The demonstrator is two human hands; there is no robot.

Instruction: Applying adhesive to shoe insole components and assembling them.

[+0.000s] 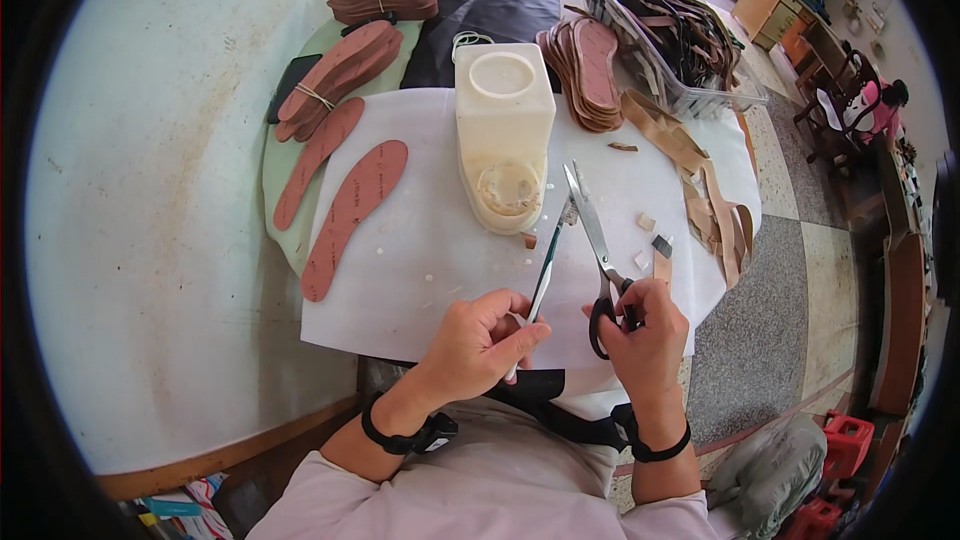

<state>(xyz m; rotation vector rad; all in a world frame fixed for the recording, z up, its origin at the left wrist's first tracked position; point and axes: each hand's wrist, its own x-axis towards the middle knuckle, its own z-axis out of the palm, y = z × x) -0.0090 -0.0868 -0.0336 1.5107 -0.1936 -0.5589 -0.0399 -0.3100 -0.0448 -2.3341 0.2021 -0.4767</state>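
Observation:
My left hand [489,336] is closed around the handle of a toothbrush [546,273], its bristled head pointing away from me. In my right hand [646,328] is a pair of scissors [594,227] with black handles, the blades pointing away and slightly parted. The scissor tips lie close to the toothbrush head; whether they touch I cannot tell. Just beyond stands a cream plastic glue container [505,130], with a round, crusted opening at its near end. To the left, a single reddish-brown insole [357,220] lies flat on the white sheet [430,320].
Bundled insoles [342,78] lie at the left, with another stack [590,70] beyond the container. A clear plastic bin [690,100] of dark strips stands far right. Tan strips [705,205] hang by the table's right edge. Small scraps [647,223] lie near the scissors. Someone in pink [884,112] sits farther off.

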